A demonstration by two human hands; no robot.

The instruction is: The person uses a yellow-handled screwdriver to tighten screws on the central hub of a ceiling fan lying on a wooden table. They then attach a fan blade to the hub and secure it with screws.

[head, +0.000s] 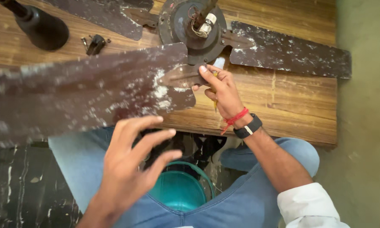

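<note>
Mid blade-removal: right hand [221, 90] grips a screwdriver [215, 86] at the fan blade [84, 90] bracket, left hand [129, 169] spread open, empty, probably should steady it.

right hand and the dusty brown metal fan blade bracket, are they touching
Touching. The head view shows the right hand with its fingertips pressed on the dusty brown metal fan blade bracket; no gap shows.

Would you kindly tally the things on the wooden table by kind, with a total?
Fan blades: 3 (near blade, right blade, far blade)
Fan motor hub: 1
Dark cone-shaped fan cover: 1
Small black loose part: 1
Total: 6
</note>
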